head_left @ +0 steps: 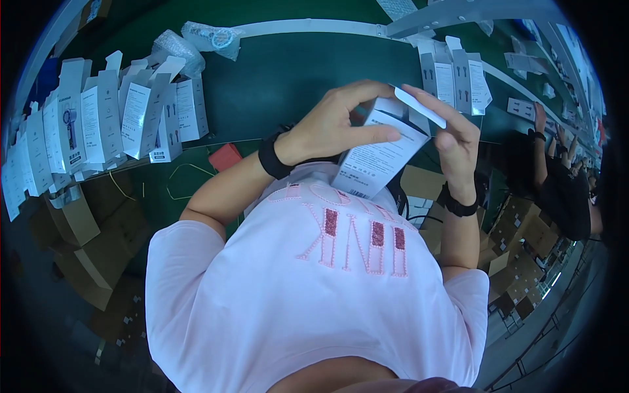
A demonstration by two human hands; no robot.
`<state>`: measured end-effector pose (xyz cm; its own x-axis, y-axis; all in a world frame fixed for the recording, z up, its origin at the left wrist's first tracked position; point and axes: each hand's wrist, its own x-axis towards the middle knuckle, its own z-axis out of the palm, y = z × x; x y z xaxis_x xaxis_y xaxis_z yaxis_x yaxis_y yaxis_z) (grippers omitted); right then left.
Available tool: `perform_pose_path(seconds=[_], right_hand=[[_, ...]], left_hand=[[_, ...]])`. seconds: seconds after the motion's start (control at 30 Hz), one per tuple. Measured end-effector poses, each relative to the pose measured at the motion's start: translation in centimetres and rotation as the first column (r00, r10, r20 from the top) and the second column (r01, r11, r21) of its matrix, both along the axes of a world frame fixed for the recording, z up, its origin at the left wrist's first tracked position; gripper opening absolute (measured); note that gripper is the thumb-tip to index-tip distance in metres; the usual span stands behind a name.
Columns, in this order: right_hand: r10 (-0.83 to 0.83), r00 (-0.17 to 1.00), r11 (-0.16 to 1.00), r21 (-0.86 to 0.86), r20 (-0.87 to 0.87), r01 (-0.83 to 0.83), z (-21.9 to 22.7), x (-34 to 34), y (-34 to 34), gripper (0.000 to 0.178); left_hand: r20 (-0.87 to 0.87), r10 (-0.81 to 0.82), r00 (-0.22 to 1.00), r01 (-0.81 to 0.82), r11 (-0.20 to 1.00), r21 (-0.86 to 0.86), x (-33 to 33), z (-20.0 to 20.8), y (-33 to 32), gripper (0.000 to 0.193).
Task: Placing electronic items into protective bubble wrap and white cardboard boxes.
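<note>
A white printed carton (383, 157) leans against my shirt front at the near edge of the green table, tilted, with its top end away from me. My left hand (344, 124) is closed round its upper part, the thumb lying across the printed face. At the top end a white flap (420, 107) stands out from the carton. My right hand (452, 137) is bent round that flap and the carton's upper right side, fingers behind the flap and thumb in front. Whatever may be inside the carton is hidden.
Several upright white cartons (101, 121) with raised flaps crowd the table's left. Bubble-wrapped items (213, 40) lie behind them. More cartons (457, 78) stand at the right, under a metal frame (472, 14). A red block (225, 158) sits near my left forearm. Brown boxes (98, 255) stand below; a co-worker (565, 190) is at far right.
</note>
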<state>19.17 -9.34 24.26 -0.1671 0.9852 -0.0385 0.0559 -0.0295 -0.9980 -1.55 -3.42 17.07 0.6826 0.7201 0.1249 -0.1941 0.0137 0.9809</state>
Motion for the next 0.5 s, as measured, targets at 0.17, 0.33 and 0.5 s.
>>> perform_pose_path(seconds=[0.17, 0.33, 0.5], right_hand=[[-0.090, 0.982, 0.991, -0.081, 0.166, 0.105, 0.7, 0.3, -1.2, 0.031], [0.041, 0.960, 0.998, 0.043, 0.276, -0.055, 1.5, 1.3, -1.1, 0.031], [-0.141, 0.978, 0.969, -0.182, 0.153, 0.168, 1.7, 2.1, -1.5, 0.030]], left_hand=[[-0.022, 0.043, 0.999, -0.046, 0.985, -0.168, 1.4, 1.0, -0.4, 0.066], [-0.021, -0.073, 0.997, 0.067, 0.975, -0.214, 2.5, 0.4, -0.2, 0.067], [-0.018, -0.116, 0.993, 0.109, 0.970, -0.217, 3.9, 0.5, 0.2, 0.062]])
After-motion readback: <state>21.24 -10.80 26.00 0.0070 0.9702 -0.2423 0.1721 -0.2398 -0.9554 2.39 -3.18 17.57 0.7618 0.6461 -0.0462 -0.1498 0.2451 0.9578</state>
